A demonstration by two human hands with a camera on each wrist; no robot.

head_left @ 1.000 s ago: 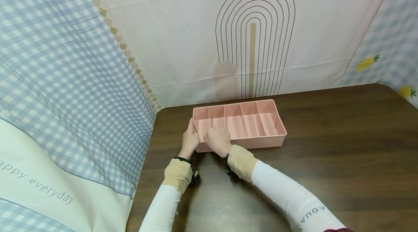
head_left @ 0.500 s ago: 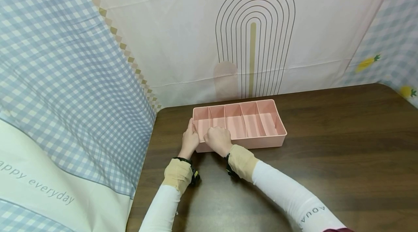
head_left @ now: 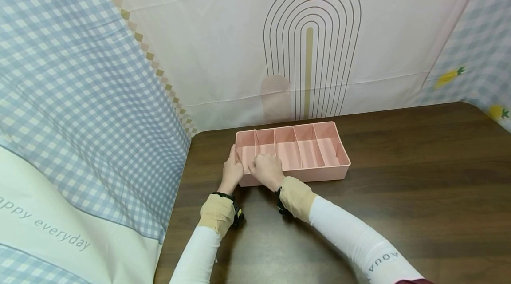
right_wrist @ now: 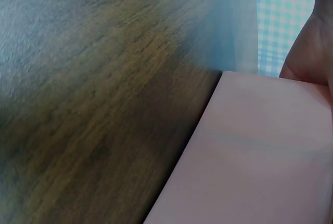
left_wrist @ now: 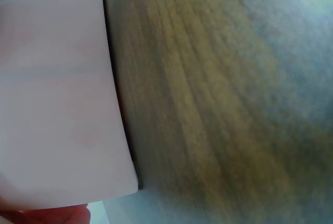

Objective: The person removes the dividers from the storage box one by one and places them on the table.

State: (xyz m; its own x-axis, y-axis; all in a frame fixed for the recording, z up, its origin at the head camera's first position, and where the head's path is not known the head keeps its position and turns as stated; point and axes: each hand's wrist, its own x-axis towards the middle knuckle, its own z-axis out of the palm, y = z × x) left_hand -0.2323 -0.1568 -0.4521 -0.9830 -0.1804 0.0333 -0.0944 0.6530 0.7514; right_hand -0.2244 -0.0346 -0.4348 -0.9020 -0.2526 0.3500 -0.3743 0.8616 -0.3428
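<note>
Gripping the pink box (head_left: pixel 311 175) by its end wall with our left hand (head_left: pixel 232 171); box sits on the bench (head_left: pixel 399 164), right of that hand. Our right hand (head_left: pixel 266 171), fingers curled, pinches the leftmost divider (head_left: pixel 256 140), fingertips hidden. Divider's far end, ahead of that hand, pokes just above the rim.

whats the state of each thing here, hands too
Pink box, open-topped, resting on the brown table
Leftmost divider, far end jutting above the box
Other three dividers, upright inside
Left hand, against the box's left end
Right hand, curled at leftmost divider, fingertips hidden
Checked cloth, hanging
</note>
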